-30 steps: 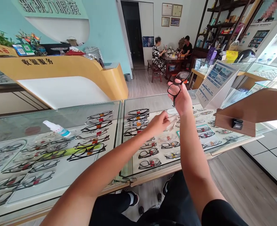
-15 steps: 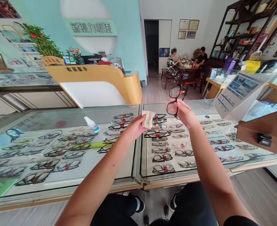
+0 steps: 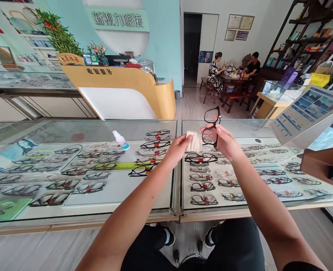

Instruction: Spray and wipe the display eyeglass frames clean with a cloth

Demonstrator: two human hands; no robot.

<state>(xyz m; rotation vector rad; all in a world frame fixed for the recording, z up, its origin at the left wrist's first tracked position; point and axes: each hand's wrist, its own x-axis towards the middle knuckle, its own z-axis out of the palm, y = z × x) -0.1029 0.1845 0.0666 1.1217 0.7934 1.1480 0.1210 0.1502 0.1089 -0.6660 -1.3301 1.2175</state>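
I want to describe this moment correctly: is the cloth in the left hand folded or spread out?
Folded, not spread out: the cloth shows layered creases and makes a small bundle in the left hand.

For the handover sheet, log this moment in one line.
left hand: holds cloth; right hand: holds black-framed glasses; bottle: on glass counter

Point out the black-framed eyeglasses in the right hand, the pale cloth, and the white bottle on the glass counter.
Black-framed eyeglasses [image 3: 213,124]: head view, the bridge between the lenses.
Pale cloth [image 3: 194,142]: head view, middle of its visible face.
White bottle [image 3: 121,140]: head view, middle of its body.
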